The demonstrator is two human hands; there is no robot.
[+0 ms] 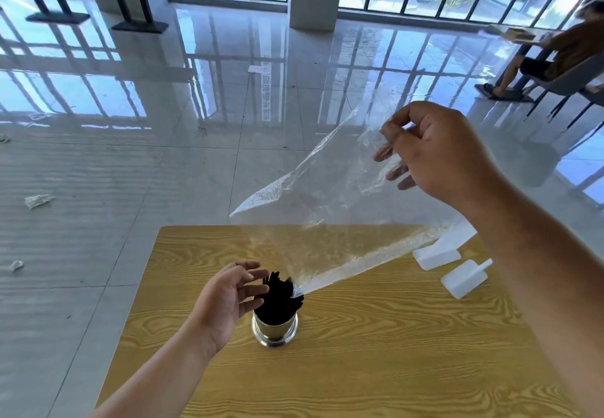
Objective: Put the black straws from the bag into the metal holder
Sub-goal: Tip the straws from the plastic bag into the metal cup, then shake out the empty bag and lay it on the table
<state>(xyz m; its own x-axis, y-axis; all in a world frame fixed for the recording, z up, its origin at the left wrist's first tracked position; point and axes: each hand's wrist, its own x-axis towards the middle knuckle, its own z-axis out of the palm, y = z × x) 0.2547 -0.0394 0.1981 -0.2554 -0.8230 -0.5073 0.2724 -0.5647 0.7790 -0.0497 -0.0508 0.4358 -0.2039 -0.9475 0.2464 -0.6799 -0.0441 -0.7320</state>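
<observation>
Black straws point(278, 296) stand as a dense bundle in the metal holder point(275, 331), tips fanned above its rim. The clear bag point(327, 221) hangs slack above, its lower end touching the straw tips. No straws show inside it, so the transfer appears complete — only drawing the bag away, and perhaps tidying the bundle, seems left. The right hand point(438, 156) is raised, its fingers point(392, 130) pinching the bag's upper end. The left hand point(225, 300) is beside the bundle, fingers spread and relaxed, gripping nothing; contact with the straws cannot be told. The holder stands well inside the wooden surface point(359, 368), away from every edge. Two white plastic pieces point(438, 254) lie near the right edge — the only obstacles there. Open floor point(130, 156) lies beyond the far edge.
</observation>
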